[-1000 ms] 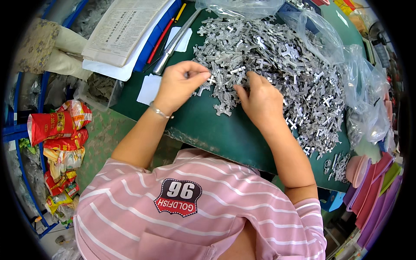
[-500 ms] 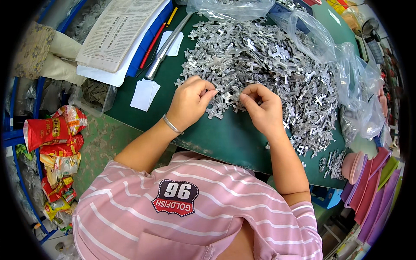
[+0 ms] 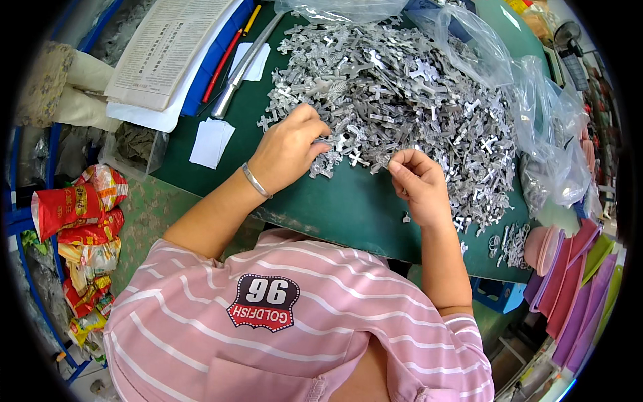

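A large heap of small silver-grey metal crosses [image 3: 395, 87] covers the middle of the dark green table [image 3: 315, 214]. At the heap's near left edge is my left hand [image 3: 289, 149], its fingers curled and thumb bent toward the index finger among the crosses. A metal bangle [image 3: 256, 181] circles that wrist. My right hand [image 3: 422, 184] is at the near edge, thumb and index finger pinched together beside some crosses. Whatever either hand holds is too small or hidden to make out. A single small metal piece [image 3: 406, 218] lies just below the right hand.
Left of the heap are a metal rod [image 3: 234, 84], a red pen [image 3: 222, 65], white paper slips [image 3: 211, 143] and printed sheets [image 3: 167, 57] over a blue tray. Clear plastic bags [image 3: 549, 127] border the right. Linked metal pieces [image 3: 514, 244] lie near the right corner.
My right hand has moved slightly down and away from my left, widening the gap between them. My left hand stays at the heap's edge. The whole view has shifted a little.
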Demonstrator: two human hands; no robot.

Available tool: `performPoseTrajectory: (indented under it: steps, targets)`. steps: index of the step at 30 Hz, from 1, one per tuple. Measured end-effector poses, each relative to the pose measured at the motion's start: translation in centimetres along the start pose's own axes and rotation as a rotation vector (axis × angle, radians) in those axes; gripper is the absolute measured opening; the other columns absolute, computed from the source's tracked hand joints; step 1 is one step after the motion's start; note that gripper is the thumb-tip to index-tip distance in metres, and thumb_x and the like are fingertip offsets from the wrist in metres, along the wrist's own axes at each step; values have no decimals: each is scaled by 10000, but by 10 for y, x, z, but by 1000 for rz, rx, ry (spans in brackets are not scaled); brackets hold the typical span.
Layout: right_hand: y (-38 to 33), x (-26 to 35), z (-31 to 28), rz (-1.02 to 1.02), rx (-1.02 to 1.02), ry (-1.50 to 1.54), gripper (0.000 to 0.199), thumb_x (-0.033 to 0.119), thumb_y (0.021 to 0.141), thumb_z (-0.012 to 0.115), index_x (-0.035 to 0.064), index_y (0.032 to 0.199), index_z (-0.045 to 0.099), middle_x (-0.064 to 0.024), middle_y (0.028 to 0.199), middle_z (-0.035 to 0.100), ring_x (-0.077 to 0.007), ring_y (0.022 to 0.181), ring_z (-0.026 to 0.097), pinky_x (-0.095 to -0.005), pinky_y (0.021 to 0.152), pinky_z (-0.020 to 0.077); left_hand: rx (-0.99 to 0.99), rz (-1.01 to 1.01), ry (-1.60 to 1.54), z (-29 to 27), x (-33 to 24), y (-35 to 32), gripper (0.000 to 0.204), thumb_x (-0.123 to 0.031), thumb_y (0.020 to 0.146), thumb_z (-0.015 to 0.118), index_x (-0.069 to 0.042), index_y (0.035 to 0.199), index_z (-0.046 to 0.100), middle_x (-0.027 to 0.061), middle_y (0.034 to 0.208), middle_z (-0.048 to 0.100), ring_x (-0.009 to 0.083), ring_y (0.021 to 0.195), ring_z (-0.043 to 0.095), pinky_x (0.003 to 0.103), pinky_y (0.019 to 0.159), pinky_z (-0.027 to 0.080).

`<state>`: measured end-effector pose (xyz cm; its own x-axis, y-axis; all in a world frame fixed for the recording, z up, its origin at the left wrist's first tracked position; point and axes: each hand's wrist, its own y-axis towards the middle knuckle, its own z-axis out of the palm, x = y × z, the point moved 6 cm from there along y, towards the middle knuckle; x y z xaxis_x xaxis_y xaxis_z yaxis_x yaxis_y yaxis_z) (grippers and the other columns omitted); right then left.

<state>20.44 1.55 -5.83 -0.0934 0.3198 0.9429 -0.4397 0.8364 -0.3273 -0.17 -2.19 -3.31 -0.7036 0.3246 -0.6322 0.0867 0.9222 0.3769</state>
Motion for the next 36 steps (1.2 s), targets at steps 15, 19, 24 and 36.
performPoseTrajectory:
  steps: [15,19,24,36]
  targets:
    - [-5,-13,11,6,381,885,97,50,848,582,34,943,568,-75,840,540,-70,568,411,-178,455,321,121,-794,-1362,36,2,-40,139,-54,823,649,25,938,641,11,694,581,34,523,434,161,426,289]
    - [-4,-13,11,-8,353,949,152,15,828,545,11,980,547,-149,955,547,-126,668,504,-196,455,380,126,-760,-1521,33,2,-45,95,-45,831,636,4,912,628,33,737,591,50,548,455,178,449,318]
    - [5,2,18,-9,395,667,180,30,768,598,-11,943,585,-127,810,586,-200,619,556,-250,434,413,59,-701,-1932,26,11,-45,111,-109,880,559,-25,951,564,91,900,563,99,647,492,219,465,374]
    - [20,42,59,-573,-76,-1276,219,142,715,694,31,830,544,-123,789,595,-315,713,621,-406,596,497,-78,-155,-108,7,17,31,151,-172,804,656,-25,832,632,45,687,546,176,611,545,295,558,433]
